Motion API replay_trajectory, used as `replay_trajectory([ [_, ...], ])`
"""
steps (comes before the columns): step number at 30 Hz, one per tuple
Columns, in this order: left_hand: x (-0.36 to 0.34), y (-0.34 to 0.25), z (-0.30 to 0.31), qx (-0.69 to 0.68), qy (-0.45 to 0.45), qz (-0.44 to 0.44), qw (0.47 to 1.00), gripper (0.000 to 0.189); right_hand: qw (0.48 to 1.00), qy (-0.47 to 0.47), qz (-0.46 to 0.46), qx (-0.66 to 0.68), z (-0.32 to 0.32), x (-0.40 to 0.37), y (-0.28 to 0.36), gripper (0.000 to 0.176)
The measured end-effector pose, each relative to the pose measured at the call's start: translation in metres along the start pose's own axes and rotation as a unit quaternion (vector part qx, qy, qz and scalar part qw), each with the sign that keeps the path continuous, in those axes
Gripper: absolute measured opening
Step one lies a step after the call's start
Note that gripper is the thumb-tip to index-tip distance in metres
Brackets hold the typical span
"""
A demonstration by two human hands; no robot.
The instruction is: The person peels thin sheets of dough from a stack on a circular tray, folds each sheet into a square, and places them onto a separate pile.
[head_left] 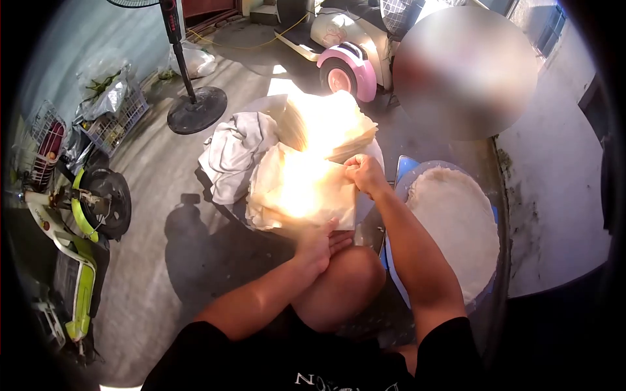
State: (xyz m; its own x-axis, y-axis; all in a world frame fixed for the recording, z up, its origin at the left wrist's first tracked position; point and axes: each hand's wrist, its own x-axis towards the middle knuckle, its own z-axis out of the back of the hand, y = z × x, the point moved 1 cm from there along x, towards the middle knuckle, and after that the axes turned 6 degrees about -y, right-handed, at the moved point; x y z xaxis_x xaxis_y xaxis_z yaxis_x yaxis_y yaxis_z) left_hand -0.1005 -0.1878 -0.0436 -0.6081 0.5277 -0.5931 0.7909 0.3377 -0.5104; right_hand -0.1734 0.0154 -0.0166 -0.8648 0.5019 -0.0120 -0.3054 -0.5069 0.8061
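A stack of thin, pale, square-cut sheets [264, 195], partly washed out by sunlight, lies on a round tray or low stand in front of me. My right hand [366, 176] pinches the upper right corner of a top sheet. At the near edge of this stack is my left hand [318, 244], palm turned up, its fingers stretched out and its thumb by the sheets. Behind it stands a thicker stack of similar sheets [355, 133]. A crumpled whitish cloth [238, 156] lies to the left of both stacks.
On the right, a large round, floury-looking white layer [453, 228] covers a tray. A fan base [197, 111] stands on the floor, with plastic baskets [117, 124] and a green scooter [81, 287] at left. A pink-fendered wheel [340, 78] is behind; a blurred patch hides the upper right.
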Motion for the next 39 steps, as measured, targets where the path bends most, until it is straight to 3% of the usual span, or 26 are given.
replay_trajectory([
  [6,-0.006,0.001,-0.008,0.053,0.019,0.034,0.998,0.036,0.992,-0.041,0.065,-0.100,-0.007,0.001,-0.006,0.031],
  [10,-0.022,-0.017,0.011,0.122,0.072,0.020,0.990,0.035,0.992,-0.097,0.058,-0.063,-0.010,-0.015,-0.011,0.040],
  [12,-0.035,-0.032,0.023,0.349,0.069,-0.104,0.929,0.035,0.948,-0.177,0.189,-0.186,0.000,-0.034,0.003,0.049],
  [13,-0.040,-0.039,0.029,0.354,0.072,-0.101,0.927,0.035,0.949,-0.180,0.183,-0.185,0.006,-0.043,0.004,0.049],
  [14,-0.045,-0.049,0.033,0.508,0.052,-0.262,0.819,0.038,0.954,-0.166,0.181,-0.171,0.013,-0.052,0.002,0.049],
  [15,-0.052,-0.057,0.037,0.628,0.033,-0.407,0.662,0.041,0.959,-0.151,0.177,-0.158,0.020,-0.062,-0.004,0.048],
  [16,-0.054,-0.070,0.036,0.630,0.043,-0.406,0.660,0.041,0.959,-0.158,0.170,-0.160,0.028,-0.071,-0.015,0.048],
  [18,-0.052,-0.098,0.030,0.760,0.063,-0.567,0.310,0.052,0.956,-0.168,0.180,-0.158,0.051,-0.088,-0.035,0.048],
  [20,-0.034,-0.107,0.046,0.819,0.006,-0.492,0.296,0.063,0.964,-0.167,0.122,-0.168,0.084,-0.110,-0.057,0.046],
  [22,-0.006,-0.109,0.080,0.857,0.014,-0.428,0.288,0.076,0.959,-0.168,0.083,-0.212,0.120,-0.134,-0.092,0.044],
  [23,-0.002,-0.111,0.088,0.841,0.042,-0.453,0.293,0.078,0.959,-0.173,0.052,-0.219,0.139,-0.148,-0.113,0.043],
  [25,-0.011,-0.113,0.075,0.845,0.033,-0.410,0.343,0.081,0.951,-0.195,-0.022,-0.239,0.179,-0.181,-0.143,0.041],
  [26,-0.012,-0.112,0.067,0.852,0.012,-0.407,0.329,0.082,0.945,-0.193,-0.073,-0.253,0.196,-0.197,-0.158,0.040],
  [28,-0.015,-0.108,0.060,0.794,0.042,-0.534,0.288,0.082,0.932,-0.207,-0.129,-0.269,0.233,-0.226,-0.194,0.038],
  [29,-0.008,-0.105,0.055,0.756,0.067,-0.574,0.308,0.076,0.910,-0.224,-0.179,-0.300,0.248,-0.241,-0.212,0.036],
  [30,-0.033,-0.106,0.009,0.744,0.165,-0.511,0.397,0.069,0.885,-0.238,-0.226,-0.330,0.262,-0.255,-0.228,0.035],
  [32,-0.042,-0.080,-0.036,0.715,0.179,-0.547,0.397,0.063,0.861,-0.269,-0.280,-0.328,0.284,-0.279,-0.262,0.035],
  [34,-0.055,-0.054,-0.088,0.692,0.236,-0.578,0.363,0.057,0.835,-0.294,-0.331,-0.325,0.292,-0.298,-0.279,0.034],
  [36,-0.065,-0.027,-0.135,0.704,0.255,-0.559,0.356,0.052,0.795,-0.373,-0.359,-0.316,0.296,-0.316,-0.290,0.036],
  [39,-0.065,0.017,-0.188,0.681,0.354,-0.555,0.321,0.049,0.763,-0.421,-0.380,-0.311,0.305,-0.324,-0.298,0.035],
])
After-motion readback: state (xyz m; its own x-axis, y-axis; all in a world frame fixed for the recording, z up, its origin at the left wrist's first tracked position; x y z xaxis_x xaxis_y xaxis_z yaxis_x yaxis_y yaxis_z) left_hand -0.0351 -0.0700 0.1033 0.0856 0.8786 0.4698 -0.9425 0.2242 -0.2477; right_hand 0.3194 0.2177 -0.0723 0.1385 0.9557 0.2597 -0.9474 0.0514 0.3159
